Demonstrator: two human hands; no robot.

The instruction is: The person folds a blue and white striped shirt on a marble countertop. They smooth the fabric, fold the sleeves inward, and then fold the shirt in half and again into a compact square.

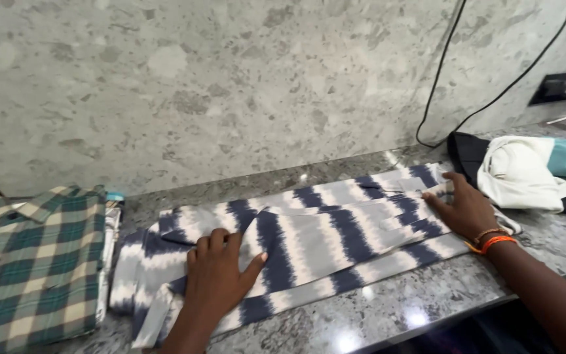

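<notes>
Lying at the lower left, a folded green checked shirt (34, 262) sat beside the striped garment (309, 242) across the middle of the worktop (388, 308). Left hand (216, 275) and right hand (463, 210) pressed it flat, open, gripping nothing. Smoothing well probably needed firm, even pushes.

looks down and forward from head height, close over the stone counter (388, 308), facing the speckled wall (230, 85).

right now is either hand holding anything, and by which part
Nothing is gripped. The left hand presses flat on the striped garment near its left end; the right hand presses its right end.
</notes>
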